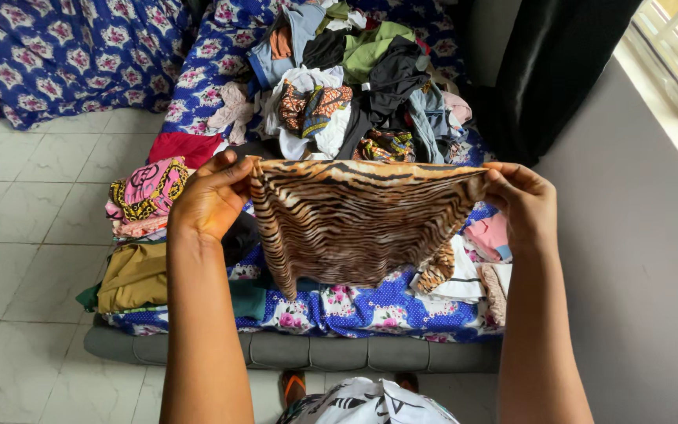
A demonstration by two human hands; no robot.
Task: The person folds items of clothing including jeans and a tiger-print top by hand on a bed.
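Your left hand (212, 200) pinches the left top corner of the striped cloth (355, 224), fingers closed on the edge. Your right hand (521, 202) pinches the right top corner the same way. Both grips sit high and apart, so the cloth hangs stretched flat between them, above the near part of the bed (339, 310); that looks like a hold for squaring it up. Left of your left hand: folded stack (144, 200) with a pink patterned piece on top, and an olive garment (133, 276) nearer. Beyond the cloth, far side: loose clothes pile (355, 86). Grey mattress edge (308, 352) nearest you, tile floor (25, 235) left.
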